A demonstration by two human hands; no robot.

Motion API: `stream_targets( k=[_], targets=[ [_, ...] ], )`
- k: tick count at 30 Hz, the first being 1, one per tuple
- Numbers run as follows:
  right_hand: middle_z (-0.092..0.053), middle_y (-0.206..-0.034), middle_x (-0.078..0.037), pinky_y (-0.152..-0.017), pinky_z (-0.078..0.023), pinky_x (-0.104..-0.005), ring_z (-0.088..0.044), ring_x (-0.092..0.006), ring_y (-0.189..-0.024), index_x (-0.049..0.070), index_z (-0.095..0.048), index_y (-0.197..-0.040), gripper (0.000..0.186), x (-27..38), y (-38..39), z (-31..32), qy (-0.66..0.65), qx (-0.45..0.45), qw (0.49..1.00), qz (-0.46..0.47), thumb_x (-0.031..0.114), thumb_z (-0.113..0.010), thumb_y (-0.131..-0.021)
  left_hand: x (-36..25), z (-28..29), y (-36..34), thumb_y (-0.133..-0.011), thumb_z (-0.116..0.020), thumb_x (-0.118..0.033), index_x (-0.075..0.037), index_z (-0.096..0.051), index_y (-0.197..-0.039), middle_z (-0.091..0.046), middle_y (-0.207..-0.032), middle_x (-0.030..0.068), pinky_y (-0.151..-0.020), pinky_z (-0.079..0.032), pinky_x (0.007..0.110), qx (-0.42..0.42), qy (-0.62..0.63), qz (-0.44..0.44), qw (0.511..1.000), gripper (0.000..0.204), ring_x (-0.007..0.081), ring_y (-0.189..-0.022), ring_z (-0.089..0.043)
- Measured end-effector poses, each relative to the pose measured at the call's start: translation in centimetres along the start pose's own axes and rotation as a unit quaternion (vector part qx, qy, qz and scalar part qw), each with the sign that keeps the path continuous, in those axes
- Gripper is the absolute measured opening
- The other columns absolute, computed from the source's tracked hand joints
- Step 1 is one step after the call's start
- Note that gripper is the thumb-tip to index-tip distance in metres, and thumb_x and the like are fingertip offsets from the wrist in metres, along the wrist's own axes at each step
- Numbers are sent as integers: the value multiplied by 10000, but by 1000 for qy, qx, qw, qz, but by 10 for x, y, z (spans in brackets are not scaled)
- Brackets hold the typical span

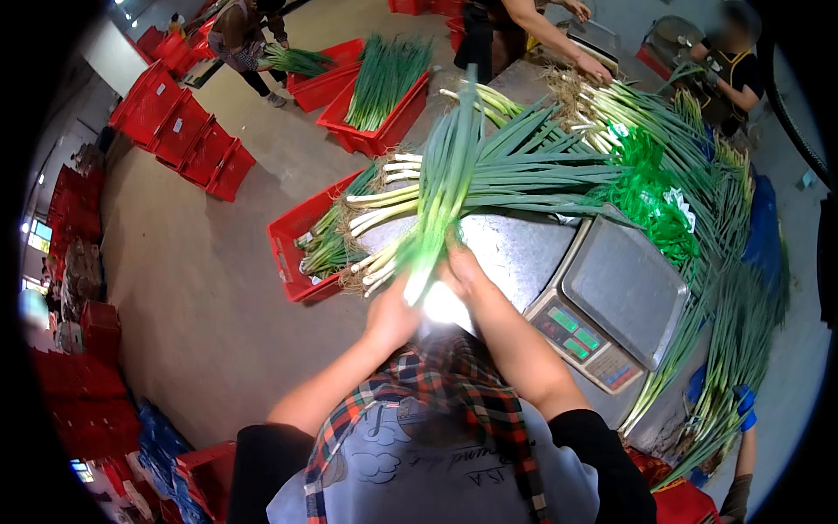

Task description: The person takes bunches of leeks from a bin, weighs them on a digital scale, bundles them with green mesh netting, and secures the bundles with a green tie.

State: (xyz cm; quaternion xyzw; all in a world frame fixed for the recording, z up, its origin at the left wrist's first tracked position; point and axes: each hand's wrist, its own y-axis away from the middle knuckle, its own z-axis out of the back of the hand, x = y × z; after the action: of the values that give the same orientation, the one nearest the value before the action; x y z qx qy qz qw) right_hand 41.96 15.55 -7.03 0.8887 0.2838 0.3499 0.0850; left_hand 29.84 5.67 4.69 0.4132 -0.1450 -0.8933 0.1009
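A bunch of green onions (pixel 447 188) stands in front of me, its white ends toward my body and its long leaves pointing away. My left hand (pixel 393 313) is closed at the left of the white ends. On the other side, my right hand (pixel 463 267) wraps round the lower stalks. Blurred bright green around the stalks between the hands may be netting; I cannot make it out. Beneath and beyond the bunch, more green onions (pixel 532 179) lie across the metal table (pixel 511 249), roots to the left.
Right of my hands sits a digital scale (pixel 624 293), with green mesh netting (pixel 648 196) behind it. Piled onions (pixel 738 288) line the table's right side. A red crate (pixel 288 236) stands at left. Co-workers' hands (pixel 594 68) reach in at the far side; a blue-gloved hand (pixel 745 406) is at right.
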Motion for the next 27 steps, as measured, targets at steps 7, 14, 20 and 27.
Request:
stream_targets(
  k=[7,14,20,27],
  targets=[
    [-442,-1195,-104,-955,-315,-399,-402,-261,-1105,61,-368,-1232,585,19,-38,14,-253,-47,961,105,481,-453,-833,3,27,24,-638,-579,71,-1,-403,-1228,-521,-1027,44,-789,-402,257,112,418,28,901,620,127,-885,-498],
    [-561,-964,-129,-787,-453,-454,-546,-284,-845,49,-513,-1027,378,111,-27,-3,-83,-74,994,-10,376,-462,-842,29,38,50,-549,-504,96,-95,-512,-1149,-533,-864,149,-795,-408,361,-146,-101,-190,966,630,324,-907,-480],
    [-530,-968,-157,-878,-425,-459,-526,-293,-922,-36,-502,-897,115,177,2,69,-89,-116,989,16,51,-465,-831,54,54,69,-548,-500,106,-60,-546,-1092,-557,-918,157,-803,-413,336,-132,-110,-181,968,571,290,-932,-512],
    [-527,-991,-73,-831,-446,-355,-527,-221,-876,53,-461,-1074,255,194,34,77,-75,-155,953,248,70,-522,-827,26,61,62,-626,-514,122,-4,-513,-1118,-573,-978,104,-756,-427,260,125,458,107,874,508,152,-870,-537]
  ],
)
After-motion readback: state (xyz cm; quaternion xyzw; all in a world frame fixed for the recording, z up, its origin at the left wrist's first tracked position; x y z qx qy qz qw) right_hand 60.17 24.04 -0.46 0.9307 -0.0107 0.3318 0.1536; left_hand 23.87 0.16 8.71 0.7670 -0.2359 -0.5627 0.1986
